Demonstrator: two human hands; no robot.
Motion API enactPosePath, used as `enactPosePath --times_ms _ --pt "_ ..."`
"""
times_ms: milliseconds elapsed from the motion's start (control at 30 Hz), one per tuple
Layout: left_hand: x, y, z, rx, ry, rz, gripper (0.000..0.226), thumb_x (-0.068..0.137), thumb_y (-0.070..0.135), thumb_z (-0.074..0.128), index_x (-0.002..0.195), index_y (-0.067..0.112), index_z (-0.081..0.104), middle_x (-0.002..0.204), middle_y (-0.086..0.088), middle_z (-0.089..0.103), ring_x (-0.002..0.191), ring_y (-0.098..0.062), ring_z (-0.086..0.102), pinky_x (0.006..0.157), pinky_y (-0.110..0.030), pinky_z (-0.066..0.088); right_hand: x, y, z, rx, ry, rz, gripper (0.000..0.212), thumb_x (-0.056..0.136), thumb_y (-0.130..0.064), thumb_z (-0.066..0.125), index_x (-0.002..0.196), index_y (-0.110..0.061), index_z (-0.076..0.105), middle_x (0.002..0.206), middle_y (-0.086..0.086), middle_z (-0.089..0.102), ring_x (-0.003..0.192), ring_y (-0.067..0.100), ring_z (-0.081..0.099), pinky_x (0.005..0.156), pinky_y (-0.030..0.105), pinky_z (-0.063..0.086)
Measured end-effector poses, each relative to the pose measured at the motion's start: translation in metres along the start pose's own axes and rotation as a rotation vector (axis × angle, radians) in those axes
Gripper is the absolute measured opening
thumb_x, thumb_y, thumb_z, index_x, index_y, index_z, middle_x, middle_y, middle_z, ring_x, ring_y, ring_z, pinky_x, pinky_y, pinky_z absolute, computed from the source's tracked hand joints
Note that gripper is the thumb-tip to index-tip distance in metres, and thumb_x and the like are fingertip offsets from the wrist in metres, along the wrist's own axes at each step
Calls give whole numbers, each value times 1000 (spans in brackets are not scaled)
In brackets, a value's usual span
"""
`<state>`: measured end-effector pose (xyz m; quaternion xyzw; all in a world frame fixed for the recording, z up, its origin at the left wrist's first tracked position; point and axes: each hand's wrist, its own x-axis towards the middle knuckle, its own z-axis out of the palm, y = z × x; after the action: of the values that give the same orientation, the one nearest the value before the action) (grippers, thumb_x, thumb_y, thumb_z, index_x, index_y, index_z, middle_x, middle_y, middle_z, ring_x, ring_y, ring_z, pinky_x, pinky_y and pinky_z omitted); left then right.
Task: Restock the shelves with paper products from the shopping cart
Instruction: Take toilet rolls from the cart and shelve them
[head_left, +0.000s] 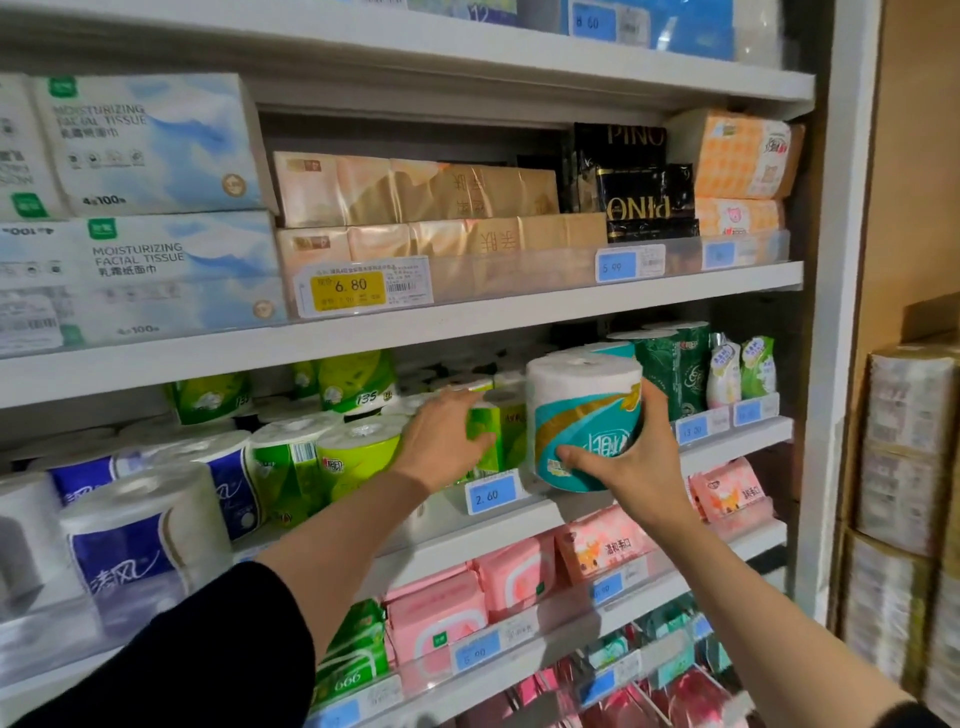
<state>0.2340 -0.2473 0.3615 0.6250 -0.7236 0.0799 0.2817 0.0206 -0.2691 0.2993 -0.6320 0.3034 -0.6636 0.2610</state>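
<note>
Teal-wrapped roll (584, 415) at shelf (727, 447) front edge, right hand (631, 457) fingers clamped round it; left hand (441, 441) fingers spread, touching green rolls (488, 431). Risk: rushed push tips neighbours off edge.

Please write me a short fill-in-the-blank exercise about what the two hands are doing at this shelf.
1. The right hand grips a roll wrapped in white and ____.
2. The left hand rests on the ____ rolls.
3. The yellow price tag reads ____.
4. The black packs say ____.

Missing words: teal; green; 6.80; PINO
</note>
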Motion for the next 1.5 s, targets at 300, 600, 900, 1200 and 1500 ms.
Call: enactPosePath --times_ms 300,600,900,1200,1500 --pt "17 22 14 185 -41 4 62 88 29 65 135 11 30 118 -15 58 107 -32 56 82 -38 45 2 2 12 -40 33 0 94 52 -29 93 130 -31 41 107 -18 60 102 7 63 86 42 57" --pt "20 2 16 318 7 143 53 88 37 65 134 16 48 136 -4 49 129 -24 41 117 -36 18 4 6 15 27 43 9 89 56 -16 91 130 -22 43 106 -17 60 100 6 63 78 26 57" --pt "10 -10 -23 405 -154 275 64 88 52 58 143 26 40 134 0 48 130 -20 36 118 -46 2 12 0 8 31 102 15 82 63 -7 89 129 -21 43 112 -5 58 103 13 62 85 40 58" --pt "6 -16 -39 402 -161 289 59 88 51 59 139 26 44 124 4 49 124 -17 39 117 -48 11 14 -6 17 -75 168 8 96 56 -21 94 135 -19 40 112 -9 58 103 12 61 87 46 56" --pt "14 -23 -47 369 -171 333 55 86 52 62 132 24 50 115 6 50 116 -16 43 105 -39 27 9 -10 31 -190 207 -1 101 47 -49 87 133 -35 36 115 -17 56 107 14 59 88 49 53"
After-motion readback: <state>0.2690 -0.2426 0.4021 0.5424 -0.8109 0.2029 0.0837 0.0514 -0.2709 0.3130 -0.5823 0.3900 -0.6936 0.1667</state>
